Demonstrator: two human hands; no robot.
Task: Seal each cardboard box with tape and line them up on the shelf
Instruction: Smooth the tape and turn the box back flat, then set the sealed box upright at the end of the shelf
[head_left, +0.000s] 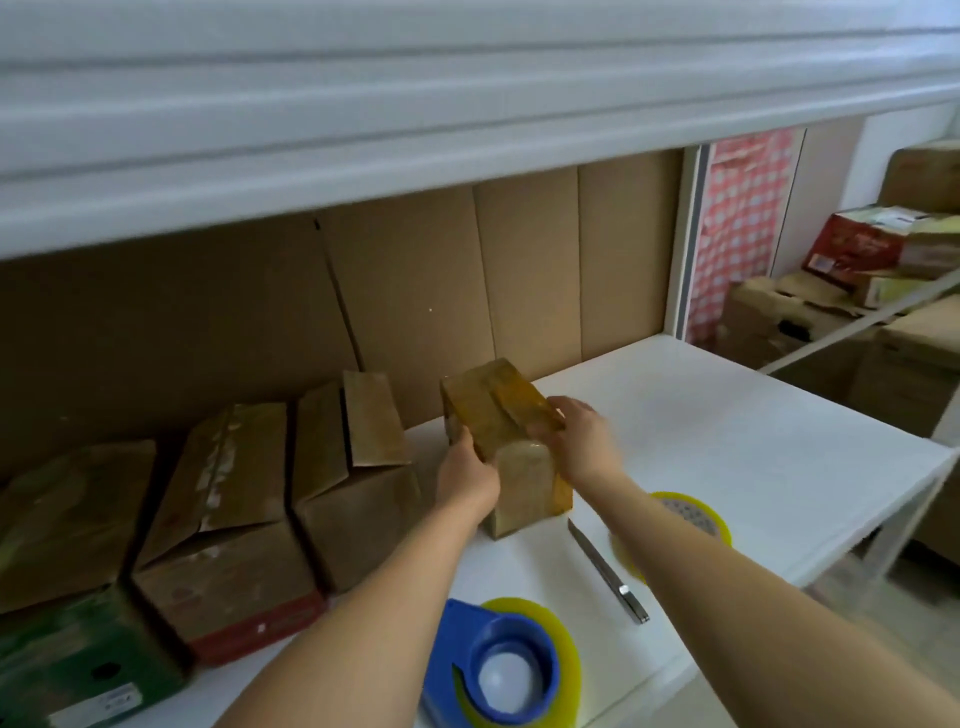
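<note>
Small box: The small box (506, 441) stands on the white shelf (727, 441), right of the other boxes. Shiny tape already runs over its top.
Long way: Its long side runs from near to far, leaning a bit to the left at the far end.
Left hand: The left hand (467, 475) holds the near left side of the small box, fingers curled on its top edge.
Right hand: The right hand (582, 441) holds the near right top corner, fingers bent over the edge. It is a bit blurry.
Which hand is nearer: Both hands are on the box, one on each side, so neither needs to reach.
Row of boxes: Three bigger boxes stand to the left. The open-flap box (353, 478) is just beside the small box, with a gap between them. Then comes the red-bottom box (223, 530), then the green box (72, 571).
Next move, my guess: The small box likely has to slide left and turn straight to join the row.
In the way: The raised flap of the open-flap box leans toward the gap and could get bumped.
Other things: A blue tape holder (498, 660) lies near, a knife (608, 571) lies near and right of the small box, and a yellow tape roll (691, 514) lies under the right arm.
</note>
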